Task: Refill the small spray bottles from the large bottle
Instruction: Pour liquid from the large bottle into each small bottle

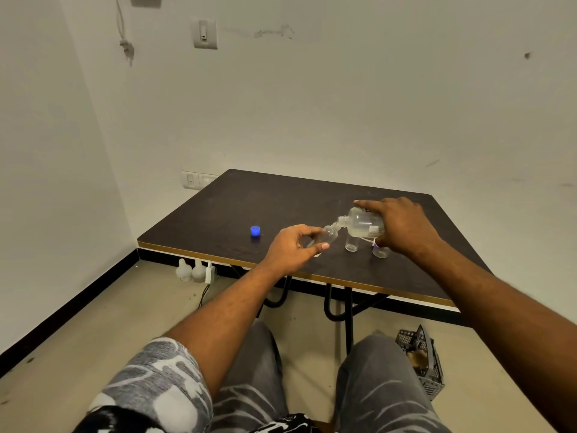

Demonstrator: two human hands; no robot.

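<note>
Knees (pixel 384 385) in grey jeans down front, both forearms stretched out over them, and we're right at the pour. Small bottle (pixel 328 236) sits pinched between thumb and curled fingers of the left hand (pixel 292 250), slanted so its open mouth points up and to the right (base on the table (pixel 218 207) or just off it? cannot tell). Meeting it mouth to mouth is the big bottle (pixel 363 225), long axis nearly level, neck aimed left and a touch down. Right hand (pixel 402 226) grips its body from above, forefinger stretched along the top. Everything hangs on those two necks staying lined up, I'd say; a slip sideways and liquid hits the tabletop. Under the big bottle stand a second bottle (pixel 351 245) and a third (pixel 381 252), upright. Well off to the left, a blue cap (pixel 255 231) lies alone.
</note>
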